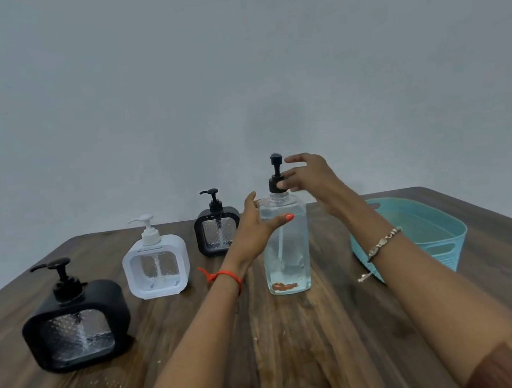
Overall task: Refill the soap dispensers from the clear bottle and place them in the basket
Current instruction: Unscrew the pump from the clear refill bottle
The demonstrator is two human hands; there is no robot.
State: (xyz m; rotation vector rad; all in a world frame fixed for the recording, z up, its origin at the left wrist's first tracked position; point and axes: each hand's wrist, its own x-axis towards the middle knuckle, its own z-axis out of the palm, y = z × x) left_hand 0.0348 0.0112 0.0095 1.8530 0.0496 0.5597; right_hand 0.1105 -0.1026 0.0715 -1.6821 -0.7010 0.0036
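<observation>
Head view: the clear bottle (284,243) stands upright on the worktop (306,353), mid-table, holding liquid nearly up to its shoulder. The left grip (255,227) clasps its upper body, thumb across the front and fingers round the back. The right grip (308,175) has its fingertips pinched on the collar of the black pump (276,173), which is on the neck and looks not yet lifted out.

Three dispensers stand to the left, apart from one another: a black one (76,326) nearest, a white one (157,269) further back, and a second black one (219,233) just beside the left grip. All three have their pumps on. How much they hold is hard to tell through the textured windows.

The basket (448,230) lies to the right, behind the right forearm, with no dispenser in it.

The task looks barely begun: the bottle is being opened, and every refill and placement is left to do.
</observation>
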